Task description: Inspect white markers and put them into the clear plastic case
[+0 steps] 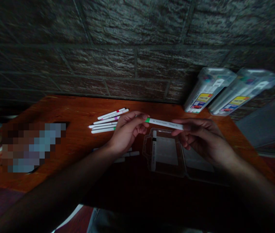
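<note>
Both hands [130, 132] [200, 136] pinch a marker [163, 124] by its ends, seemingly steadying it above the case [167, 175].

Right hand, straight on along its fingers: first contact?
Probably the left hand, pinching the green-banded end of the white marker whose other end the right hand holds. Depth is unclear from one view.
</note>
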`<state>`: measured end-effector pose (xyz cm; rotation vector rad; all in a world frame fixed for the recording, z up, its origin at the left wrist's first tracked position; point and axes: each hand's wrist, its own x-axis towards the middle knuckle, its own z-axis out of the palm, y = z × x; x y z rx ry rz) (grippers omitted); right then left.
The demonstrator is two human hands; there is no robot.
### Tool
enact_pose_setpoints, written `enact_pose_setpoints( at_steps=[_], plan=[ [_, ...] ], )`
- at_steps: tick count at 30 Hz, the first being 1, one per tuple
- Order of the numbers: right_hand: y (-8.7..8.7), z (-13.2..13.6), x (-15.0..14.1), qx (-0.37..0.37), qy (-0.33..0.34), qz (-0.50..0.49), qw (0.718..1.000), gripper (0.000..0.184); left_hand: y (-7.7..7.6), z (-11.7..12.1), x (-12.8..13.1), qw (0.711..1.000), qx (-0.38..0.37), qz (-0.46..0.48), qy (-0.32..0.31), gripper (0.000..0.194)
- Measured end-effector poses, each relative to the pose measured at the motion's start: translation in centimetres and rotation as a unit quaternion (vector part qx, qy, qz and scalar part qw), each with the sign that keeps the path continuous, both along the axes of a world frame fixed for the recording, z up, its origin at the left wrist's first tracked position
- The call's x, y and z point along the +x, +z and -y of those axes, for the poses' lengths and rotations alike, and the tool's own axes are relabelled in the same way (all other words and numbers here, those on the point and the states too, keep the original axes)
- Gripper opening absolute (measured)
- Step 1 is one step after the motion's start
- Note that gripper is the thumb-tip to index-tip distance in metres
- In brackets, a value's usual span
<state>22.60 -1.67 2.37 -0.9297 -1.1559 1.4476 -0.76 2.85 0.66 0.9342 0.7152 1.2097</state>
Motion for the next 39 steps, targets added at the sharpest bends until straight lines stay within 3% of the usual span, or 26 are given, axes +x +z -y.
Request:
enact_pose_setpoints(
  at_steps=[9,17,26,31,39],
  plan=[
    [-0.3,-0.2,0.1,0.042,-0.018,0.021,0.999,0.021,-0.3,-0.1,-0.1,1.0,0.01,-0.011,-0.006,0.011],
    [-0.6,-0.6,-0.2,0.059,-0.057,0.086,0.993,0.021,-0.9,0.0,-0.1,0.993,0.08,-0.083,-0.02,0.018],
    [-0.4,-1.2,-0.1,-0.001,-0.106,0.041,0.994,0.023,-1.0,-0.1,-0.2,0.987,0.122,-0.1,-0.034,0.021],
    [-0.5,-1.4,0.3,-0.033,-0.121,0.011,0.992,0.025,-0.8,0.2,-0.2,0.991,0.1,-0.072,-0.045,0.026],
    [-0.5,-1.5,0.3,-0.039,-0.129,-0.016,0.991,0.016,-0.9,0.5,-0.6,0.986,0.134,-0.036,-0.097,0.029]
  ],
)
